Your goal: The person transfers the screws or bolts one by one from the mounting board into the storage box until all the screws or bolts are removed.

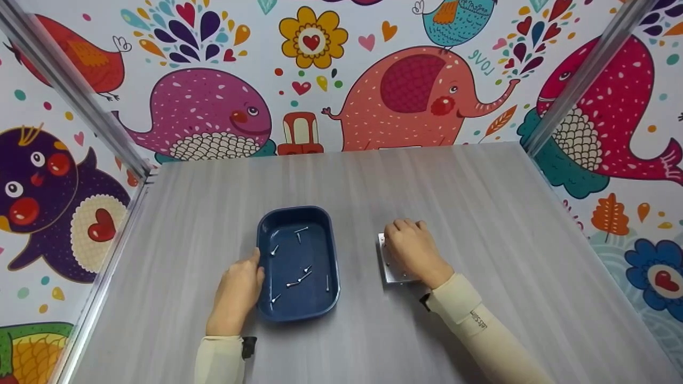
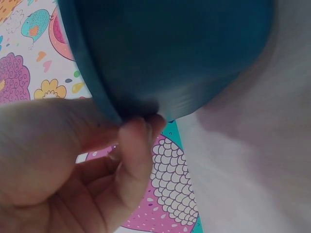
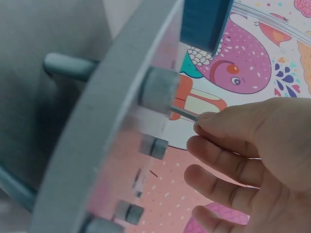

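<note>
My left hand (image 1: 236, 292) grips the left rim of a dark blue tray (image 1: 335, 266), thumb and fingertips meeting at its wall in the left wrist view. Several small metal screws (image 1: 275, 249) lie scattered on the tray bottom. Right of the tray, my right hand (image 1: 416, 252) is over a silver metal plate (image 1: 394, 276) and covers much of it. In the right wrist view the thumb and index finger pinch the end of a thin metal rod (image 3: 183, 113). Its far end meets a thick round stud (image 3: 159, 90) on the plate; the other fingers are spread loosely.
Smaller round studs (image 3: 154, 146) stand along the plate face, and a bent metal bar (image 3: 73, 67) sticks out behind it. Everything is on a grey wood-grain table (image 1: 357, 186). Walls printed with cartoon animals and metal frame posts (image 1: 565, 90) border the table.
</note>
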A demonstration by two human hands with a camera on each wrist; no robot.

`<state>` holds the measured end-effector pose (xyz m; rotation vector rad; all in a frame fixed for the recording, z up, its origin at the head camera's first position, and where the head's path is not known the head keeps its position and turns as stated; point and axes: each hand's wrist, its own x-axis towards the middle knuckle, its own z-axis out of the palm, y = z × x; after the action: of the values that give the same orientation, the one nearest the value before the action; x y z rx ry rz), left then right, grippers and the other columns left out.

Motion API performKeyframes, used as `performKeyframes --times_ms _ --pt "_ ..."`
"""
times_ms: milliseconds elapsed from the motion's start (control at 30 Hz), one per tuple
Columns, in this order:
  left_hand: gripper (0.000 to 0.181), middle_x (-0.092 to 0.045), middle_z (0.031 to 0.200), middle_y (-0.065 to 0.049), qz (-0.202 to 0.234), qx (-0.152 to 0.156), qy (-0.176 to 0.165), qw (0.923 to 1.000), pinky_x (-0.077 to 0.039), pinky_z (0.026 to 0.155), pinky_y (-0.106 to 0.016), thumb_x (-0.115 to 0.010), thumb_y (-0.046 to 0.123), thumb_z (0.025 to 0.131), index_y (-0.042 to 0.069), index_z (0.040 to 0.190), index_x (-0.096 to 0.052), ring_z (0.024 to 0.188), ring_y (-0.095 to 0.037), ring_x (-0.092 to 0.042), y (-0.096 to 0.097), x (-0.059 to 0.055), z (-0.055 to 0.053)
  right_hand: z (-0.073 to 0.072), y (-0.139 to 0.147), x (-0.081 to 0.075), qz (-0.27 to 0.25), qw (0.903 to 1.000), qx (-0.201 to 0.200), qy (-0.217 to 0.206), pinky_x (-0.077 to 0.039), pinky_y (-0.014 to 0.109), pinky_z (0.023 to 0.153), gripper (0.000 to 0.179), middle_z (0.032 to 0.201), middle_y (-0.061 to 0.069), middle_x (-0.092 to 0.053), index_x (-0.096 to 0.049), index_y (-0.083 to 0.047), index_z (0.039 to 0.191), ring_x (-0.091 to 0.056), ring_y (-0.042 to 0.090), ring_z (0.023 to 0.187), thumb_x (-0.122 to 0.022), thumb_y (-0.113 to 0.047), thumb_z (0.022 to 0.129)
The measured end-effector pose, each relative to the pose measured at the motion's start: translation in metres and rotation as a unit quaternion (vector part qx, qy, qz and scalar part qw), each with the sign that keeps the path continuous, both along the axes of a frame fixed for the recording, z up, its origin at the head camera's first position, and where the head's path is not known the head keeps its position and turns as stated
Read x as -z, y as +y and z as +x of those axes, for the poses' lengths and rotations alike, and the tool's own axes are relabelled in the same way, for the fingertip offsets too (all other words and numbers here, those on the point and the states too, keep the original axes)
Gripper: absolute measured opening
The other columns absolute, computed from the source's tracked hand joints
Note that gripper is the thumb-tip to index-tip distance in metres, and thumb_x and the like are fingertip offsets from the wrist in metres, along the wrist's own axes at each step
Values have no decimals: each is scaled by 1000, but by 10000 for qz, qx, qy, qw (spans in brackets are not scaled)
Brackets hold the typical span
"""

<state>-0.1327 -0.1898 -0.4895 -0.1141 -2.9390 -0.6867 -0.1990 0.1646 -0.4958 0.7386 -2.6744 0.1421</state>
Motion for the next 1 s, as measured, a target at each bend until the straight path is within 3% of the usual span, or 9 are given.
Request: performKeyframes --times_ms 167,367,567,733,1000 --pt "42 -64 111 -36 38 -38 -54 10000 -53 78 -56 -63 1 94 -14 133 -55 94 -49 -66 0 0 -1 1 0 -8 -3 10000 7 29 -45 45 68 10 85 6 -62 -69 -7 89 -61 28 79 -74 1 85" --pt "42 -65 107 -35 2 -6 -24 10000 -52 77 -58 -63 1 93 -14 132 -56 92 -51 -66 -1 1 -1 3 -5 -15 -125 9997 -96 169 -45 45 68 7 81 3 -60 -67 -11 85 -60 26 76 -70 -9 92" --pt "42 -65 107 -35 3 36 46 10000 -53 78 -57 -64 1 93 -13 132 -57 93 -50 -66 -1 1 -1 5 -12 -20 -88 9992 -281 277 -47 48 76 5 83 2 -61 -69 -12 88 -61 25 78 -71 -11 92" --pt "41 -66 106 -35 -16 64 123 9999 -53 77 -57 -64 1 92 -14 130 -57 91 -50 -66 -1 1 -1 7 -22 -26 -152 9990 -378 206 -48 49 80 5 85 2 -62 -69 -13 89 -62 25 81 -70 -12 94" --pt "42 -65 108 -35 -7 44 66 10000 -53 76 -57 -63 1 93 -14 132 -57 92 -50 -66 -1 1 0 11 -47 -36 -333 9972 -632 229 -45 44 76 6 85 1 -62 -68 -13 89 -62 24 83 -67 -12 94"
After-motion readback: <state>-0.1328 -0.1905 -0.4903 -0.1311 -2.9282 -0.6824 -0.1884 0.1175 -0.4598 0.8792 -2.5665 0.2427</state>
